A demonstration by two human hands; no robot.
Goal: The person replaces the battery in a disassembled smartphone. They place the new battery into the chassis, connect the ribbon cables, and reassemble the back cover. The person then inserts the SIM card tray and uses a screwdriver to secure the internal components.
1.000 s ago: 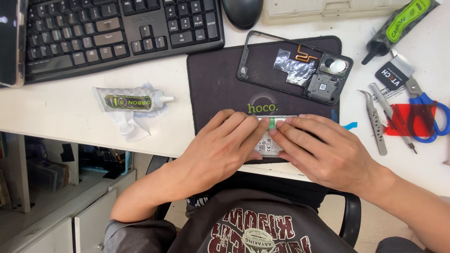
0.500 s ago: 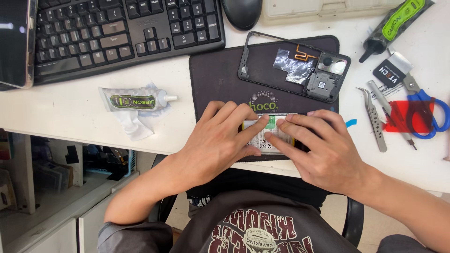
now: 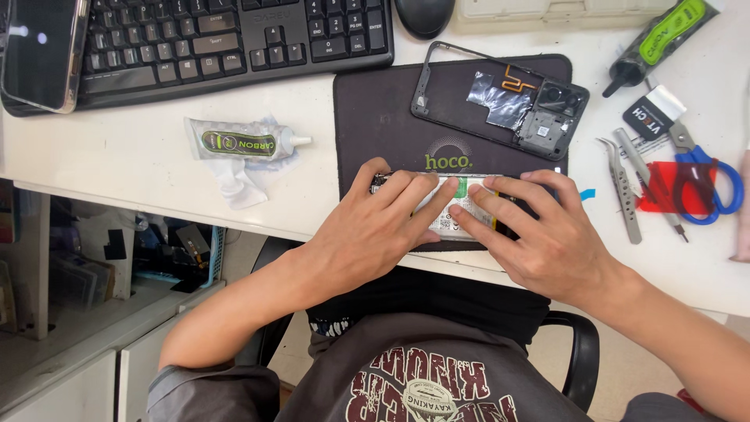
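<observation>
Two hands flat on the opened phone with white battery, near edge of dark rubber mat: left hand, right hand, fingers spread, pressing, gripping nothing.

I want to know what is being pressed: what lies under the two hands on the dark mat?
An opened phone body with a white battery; left hand and right hand cover most of it, hiding the rest.
</observation>
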